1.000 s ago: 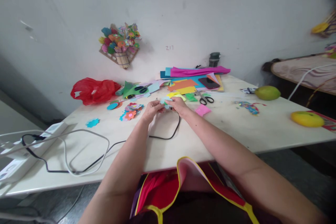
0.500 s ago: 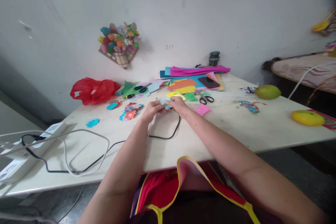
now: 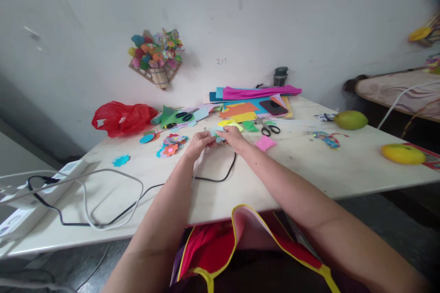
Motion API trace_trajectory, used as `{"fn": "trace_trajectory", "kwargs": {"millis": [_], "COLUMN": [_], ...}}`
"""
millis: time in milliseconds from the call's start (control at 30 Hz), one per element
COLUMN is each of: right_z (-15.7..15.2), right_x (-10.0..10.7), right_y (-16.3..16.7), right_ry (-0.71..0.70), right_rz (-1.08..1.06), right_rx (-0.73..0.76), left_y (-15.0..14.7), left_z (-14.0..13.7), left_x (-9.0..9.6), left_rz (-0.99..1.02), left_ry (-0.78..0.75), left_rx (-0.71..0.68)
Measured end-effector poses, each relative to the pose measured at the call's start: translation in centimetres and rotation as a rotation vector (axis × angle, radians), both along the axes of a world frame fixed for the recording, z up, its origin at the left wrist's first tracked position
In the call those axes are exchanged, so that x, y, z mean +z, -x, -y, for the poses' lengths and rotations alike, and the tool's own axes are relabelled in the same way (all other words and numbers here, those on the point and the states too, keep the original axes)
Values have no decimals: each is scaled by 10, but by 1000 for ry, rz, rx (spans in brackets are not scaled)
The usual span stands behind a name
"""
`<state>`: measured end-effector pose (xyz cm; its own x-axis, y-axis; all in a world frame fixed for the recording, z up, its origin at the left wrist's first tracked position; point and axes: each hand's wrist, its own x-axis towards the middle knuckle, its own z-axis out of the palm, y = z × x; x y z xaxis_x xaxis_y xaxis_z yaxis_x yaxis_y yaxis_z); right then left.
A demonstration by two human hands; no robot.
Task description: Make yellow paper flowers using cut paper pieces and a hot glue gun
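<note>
Light-blue paper piece [image 3: 219,135], seemingly flower-shaped though we see it poorly, is pinched at its edges by our left hand [image 3: 200,143] and our right hand [image 3: 233,136], over the flat white tabletop [image 3: 275,169], between the multicoloured pile of paper flowers [image 3: 171,149] and the black-handled metal scissors [image 3: 267,127].

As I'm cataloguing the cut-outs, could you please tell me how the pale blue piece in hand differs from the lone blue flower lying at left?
The pale blue piece is held between the left hand and right hand, while the blue flower lies on the table. The piece is pale, the flower a deeper blue. The hands partly cover the piece, whereas the flower's scalloped outline shows whole. Both are in shades of blue.
</note>
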<state>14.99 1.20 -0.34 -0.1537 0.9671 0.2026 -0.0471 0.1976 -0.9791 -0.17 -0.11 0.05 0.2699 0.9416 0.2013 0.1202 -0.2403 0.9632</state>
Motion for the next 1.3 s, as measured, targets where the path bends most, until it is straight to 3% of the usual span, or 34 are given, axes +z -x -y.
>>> {"fn": "trace_trajectory", "kwargs": {"millis": [1300], "right_z": [2], "right_x": [3], "right_y": [0], "right_ry": [-11], "right_rz": [-23], "right_rx": [-6], "left_y": [1], "left_z": [-3], "left_x": [-2], "left_rz": [15], "left_ry": [12], "left_rx": [5]}}
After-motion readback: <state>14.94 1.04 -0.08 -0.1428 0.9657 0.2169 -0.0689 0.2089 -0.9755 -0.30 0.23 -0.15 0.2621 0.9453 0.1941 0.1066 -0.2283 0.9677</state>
